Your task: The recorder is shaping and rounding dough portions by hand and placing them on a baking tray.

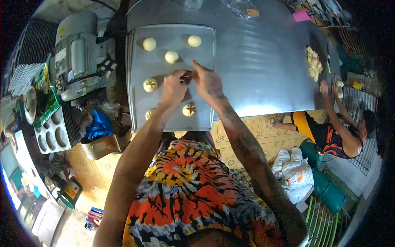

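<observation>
My left hand (176, 84) and my right hand (209, 83) come together over a metal baking tray (138, 61). The left fingers are closed in a pinch. One digit of the right hand sticks out while its other fingers curl toward the left hand. Whatever lies between them is dark and too hidden to name. Beyond my hands sit plain round dough balls: one at left (149, 44), one at right (194, 40), one in the middle (171, 57). Nearer are balls with star-shaped cuts (150, 85) (189, 109), and another (149, 114) partly behind my left forearm.
The tray rests on a metal worktable (255, 61). A heap of dough pieces (313, 64) lies at its far right, where another person (341, 136) works. Left of the table stand a grey machine (78, 49) and a muffin tin (53, 133). White sacks (293, 175) sit on the floor at right.
</observation>
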Motion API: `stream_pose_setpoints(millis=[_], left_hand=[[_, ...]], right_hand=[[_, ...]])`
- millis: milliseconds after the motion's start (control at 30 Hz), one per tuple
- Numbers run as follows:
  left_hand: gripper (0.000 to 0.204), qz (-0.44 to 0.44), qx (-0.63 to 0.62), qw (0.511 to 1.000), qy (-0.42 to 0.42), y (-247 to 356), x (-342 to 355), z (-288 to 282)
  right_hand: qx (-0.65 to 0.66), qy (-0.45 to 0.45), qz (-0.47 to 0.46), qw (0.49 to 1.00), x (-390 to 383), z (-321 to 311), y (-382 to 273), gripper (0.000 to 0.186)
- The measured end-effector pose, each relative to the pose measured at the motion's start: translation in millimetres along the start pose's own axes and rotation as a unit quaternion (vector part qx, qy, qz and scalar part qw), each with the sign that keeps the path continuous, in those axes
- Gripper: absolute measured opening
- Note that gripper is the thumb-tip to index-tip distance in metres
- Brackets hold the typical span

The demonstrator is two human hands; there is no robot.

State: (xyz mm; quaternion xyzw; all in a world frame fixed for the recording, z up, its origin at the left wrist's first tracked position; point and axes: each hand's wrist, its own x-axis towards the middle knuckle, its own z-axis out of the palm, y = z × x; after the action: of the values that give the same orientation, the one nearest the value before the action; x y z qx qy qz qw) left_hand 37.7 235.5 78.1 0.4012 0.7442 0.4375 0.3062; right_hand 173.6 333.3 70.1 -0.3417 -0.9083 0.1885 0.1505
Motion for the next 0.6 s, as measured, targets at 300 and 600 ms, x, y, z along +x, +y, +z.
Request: stream_pose_setpoints(millis=[300,600], left_hand=[[0.028,0.035,-0.07,0.996,0.048,-3,17,10],[0.029,-0.016,0.01,1.0,-0.013,-7,10,5]], right_hand=[[0.007,-0.038,-0.012,0.999,-69,-44,-5,0.049],[-0.024,-0.052,0.054,0.997,-57,-21,-27,0.05]])
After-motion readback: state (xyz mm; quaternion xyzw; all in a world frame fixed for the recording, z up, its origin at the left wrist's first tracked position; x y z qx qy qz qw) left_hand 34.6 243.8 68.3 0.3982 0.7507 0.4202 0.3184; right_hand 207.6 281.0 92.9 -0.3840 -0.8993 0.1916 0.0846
